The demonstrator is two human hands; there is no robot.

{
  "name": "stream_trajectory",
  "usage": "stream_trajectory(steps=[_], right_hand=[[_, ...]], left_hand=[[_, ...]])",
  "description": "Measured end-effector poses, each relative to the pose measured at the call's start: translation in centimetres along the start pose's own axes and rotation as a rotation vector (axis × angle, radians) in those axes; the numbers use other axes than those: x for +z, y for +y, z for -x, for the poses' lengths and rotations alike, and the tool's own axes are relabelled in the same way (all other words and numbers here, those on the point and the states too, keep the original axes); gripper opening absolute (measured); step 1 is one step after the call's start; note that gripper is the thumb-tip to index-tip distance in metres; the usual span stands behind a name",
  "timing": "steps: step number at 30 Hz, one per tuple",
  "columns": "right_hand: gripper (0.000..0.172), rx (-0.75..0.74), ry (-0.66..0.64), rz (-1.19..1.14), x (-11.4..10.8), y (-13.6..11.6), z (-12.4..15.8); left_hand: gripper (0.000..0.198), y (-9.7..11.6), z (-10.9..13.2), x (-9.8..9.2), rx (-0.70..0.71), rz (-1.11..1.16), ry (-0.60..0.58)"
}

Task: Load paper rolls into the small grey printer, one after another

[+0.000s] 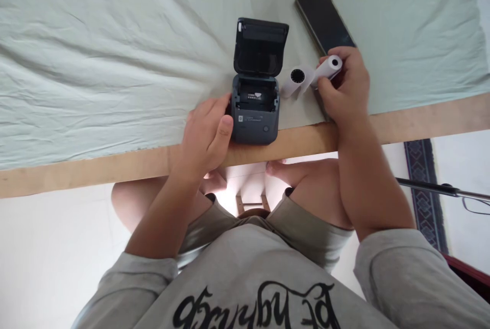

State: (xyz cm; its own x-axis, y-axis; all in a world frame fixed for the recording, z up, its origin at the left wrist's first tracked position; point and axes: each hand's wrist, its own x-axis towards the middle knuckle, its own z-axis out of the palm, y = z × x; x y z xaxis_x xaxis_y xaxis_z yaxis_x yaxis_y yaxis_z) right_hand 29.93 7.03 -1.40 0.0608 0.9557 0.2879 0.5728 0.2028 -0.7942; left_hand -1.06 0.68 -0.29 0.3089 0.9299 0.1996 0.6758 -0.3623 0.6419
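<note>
A small dark grey printer (254, 115) sits near the table's front edge with its lid (260, 46) flipped open and its paper bay bare. My left hand (206, 135) wraps the printer's left side, thumb on its front corner. My right hand (344, 89) pinches a white paper roll (329, 66) just right of the printer. A second white paper roll (294, 80) lies on the cloth between the printer and my right hand, touching the held one.
A black phone (323, 20) lies face up behind my right hand. A pale green cloth (115, 64) covers the table, whose wooden edge (95, 168) runs along the front. My knees show under the table. A patterned rug (423, 191) and a metal rod (432, 186) lie at the right.
</note>
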Motion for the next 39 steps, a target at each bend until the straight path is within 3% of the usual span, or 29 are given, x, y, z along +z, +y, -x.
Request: stream_trajectory(steps=[5, 9, 12, 15, 18, 22, 27, 33, 39], right_hand=[[0.039, -0.057, 0.073, 0.154, 0.3, 0.3, -0.1], [0.041, 0.003, 0.060, 0.054, 0.0, 0.0, -0.3], [0.042, 0.039, 0.085, -0.064, -0.2, -1.6, -0.3], [0.033, -0.123, 0.236, -0.140, 0.5, -5.0, -0.1], [0.018, -0.268, 0.177, -0.091, 2.2, -9.1, 0.7], [0.017, -0.387, -0.146, 0.143, 4.4, -11.8, 1.4], [0.023, -0.305, -0.217, 0.328, 5.0, -10.8, 0.9], [0.014, -0.333, -0.270, 0.343, 5.3, -9.7, 0.7], [0.016, -0.342, -0.276, 0.322, 4.9, -10.5, 1.3]], left_hand=[[0.083, -0.1, 0.1, 0.0, -0.008, 0.000, -0.001], [0.082, -0.2, 0.1, 0.0, 0.005, 0.004, 0.006], [0.080, -0.2, 0.0, 0.1, -0.004, 0.000, -0.001], [0.077, -0.2, -0.1, 0.3, -0.022, -0.041, -0.010], [0.078, -0.1, -0.1, 0.4, -0.019, -0.066, -0.015], [0.074, 0.1, 0.0, 0.1, -0.023, -0.083, -0.048], [0.061, 0.3, 0.1, -0.2, -0.043, -0.092, -0.068], [0.059, 0.5, 0.1, -0.2, -0.055, -0.083, -0.075], [0.060, 0.5, 0.1, -0.3, -0.062, -0.075, -0.086]])
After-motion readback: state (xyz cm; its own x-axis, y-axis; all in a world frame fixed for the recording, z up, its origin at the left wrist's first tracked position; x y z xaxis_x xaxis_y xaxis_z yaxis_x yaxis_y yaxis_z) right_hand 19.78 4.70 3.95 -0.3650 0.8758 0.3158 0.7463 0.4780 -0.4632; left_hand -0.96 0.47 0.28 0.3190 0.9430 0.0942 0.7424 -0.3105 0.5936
